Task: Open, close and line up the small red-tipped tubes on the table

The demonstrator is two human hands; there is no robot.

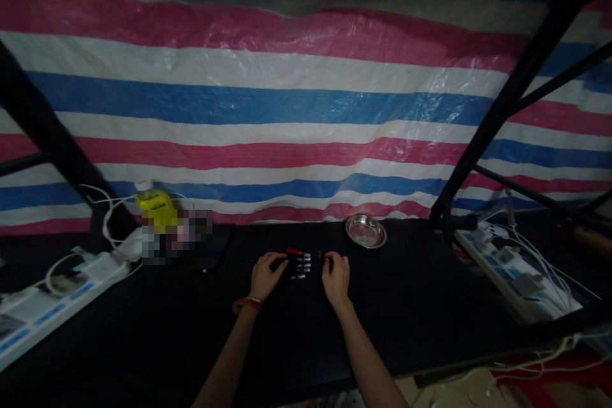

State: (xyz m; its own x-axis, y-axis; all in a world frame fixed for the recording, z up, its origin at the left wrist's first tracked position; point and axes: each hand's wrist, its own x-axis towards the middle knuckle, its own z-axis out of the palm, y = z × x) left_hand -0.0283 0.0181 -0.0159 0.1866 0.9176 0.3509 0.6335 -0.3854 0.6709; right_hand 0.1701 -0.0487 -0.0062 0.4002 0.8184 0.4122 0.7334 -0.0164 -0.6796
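Observation:
My left hand (267, 276), with an orange-red band on its wrist, rests low over the black table. Its thumb and index finger come together beside a row of small shiny metal pieces (304, 267); whether anything lies between the fingertips is too dark to see. At the far end of the row is a small red piece (293, 251) with a metal end. On the other side of the row, my right hand (337, 278) has its fingers curled in a pinch. What it may hold is too small and dark to make out.
A round metal dish (366, 231) stands at the back right. To the left are a yellow bottle (159, 207) and a white power strip (62, 299) with cables. Another power strip (516, 274) lies at the right, past a black frame post (478, 134). Striped sheeting (287, 102) hangs behind.

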